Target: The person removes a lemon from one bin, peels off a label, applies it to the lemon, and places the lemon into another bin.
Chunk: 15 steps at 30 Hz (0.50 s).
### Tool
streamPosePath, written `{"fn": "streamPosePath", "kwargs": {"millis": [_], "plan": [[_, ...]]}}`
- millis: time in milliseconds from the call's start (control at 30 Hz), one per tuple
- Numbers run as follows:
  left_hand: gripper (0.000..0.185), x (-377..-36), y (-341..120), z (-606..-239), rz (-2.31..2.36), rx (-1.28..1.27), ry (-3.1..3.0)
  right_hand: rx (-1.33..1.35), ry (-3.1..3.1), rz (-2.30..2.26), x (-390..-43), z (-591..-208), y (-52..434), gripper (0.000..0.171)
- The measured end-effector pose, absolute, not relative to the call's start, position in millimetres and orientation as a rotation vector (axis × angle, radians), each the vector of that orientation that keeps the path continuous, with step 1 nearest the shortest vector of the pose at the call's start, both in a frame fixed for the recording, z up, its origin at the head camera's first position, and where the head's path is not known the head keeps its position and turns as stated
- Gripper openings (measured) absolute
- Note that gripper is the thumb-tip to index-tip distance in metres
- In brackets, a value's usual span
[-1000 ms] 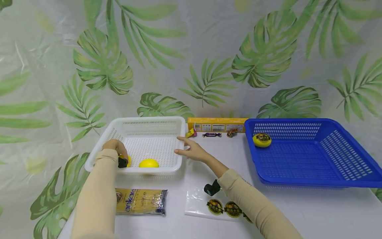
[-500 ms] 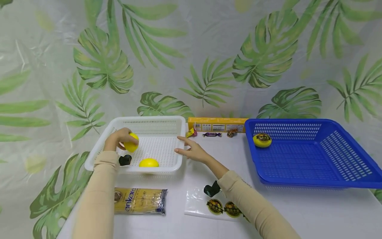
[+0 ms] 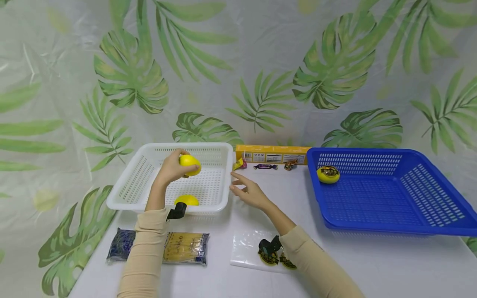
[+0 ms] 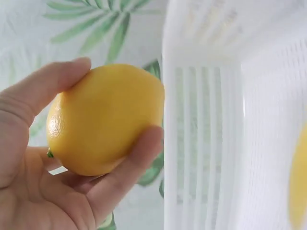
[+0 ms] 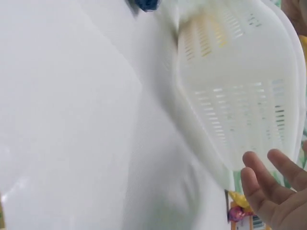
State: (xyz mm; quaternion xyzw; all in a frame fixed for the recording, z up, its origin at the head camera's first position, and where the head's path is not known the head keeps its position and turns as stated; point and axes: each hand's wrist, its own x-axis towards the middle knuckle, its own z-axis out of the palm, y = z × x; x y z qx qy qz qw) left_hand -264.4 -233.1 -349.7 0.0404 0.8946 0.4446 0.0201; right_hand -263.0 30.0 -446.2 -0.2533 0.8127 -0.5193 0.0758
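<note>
Head | left hand point(image 3: 172, 169) raised, gripping lemon point(image 3: 190, 164) | right hand point(image 3: 249, 192) open

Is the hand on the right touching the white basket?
Apart. In the head view the right hand hovers beside the white basket, with a strip of table showing between its fingers and the rim.

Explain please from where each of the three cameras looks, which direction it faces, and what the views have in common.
Head: sits high, looks forward and down over the table; both sleeved arms show, the left hand gripping a lemon above the white basket, the right hand open beside it.
Left wrist: sits under the left hand, looks along the palm at the lemon; fingers show.
Right wrist: looks across the table at the white basket; fingertips show.
All three views share the white basket; head and left wrist share the lemon.
</note>
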Motion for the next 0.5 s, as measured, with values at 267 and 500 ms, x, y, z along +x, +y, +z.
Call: {"fn": "streamPosePath", "kwargs": {"millis": [267, 500], "plan": [[0.062, -241, -185, -366, 1.984, 0.198, 2.39, -0.804, 2.502, -1.512, -227, -446, 71, 0.053], [0.06, -218, -139, -389, 2.13, 0.235, 2.404, -0.78, 2.602, -1.433, -185, -460, 111, 0.057]]}}
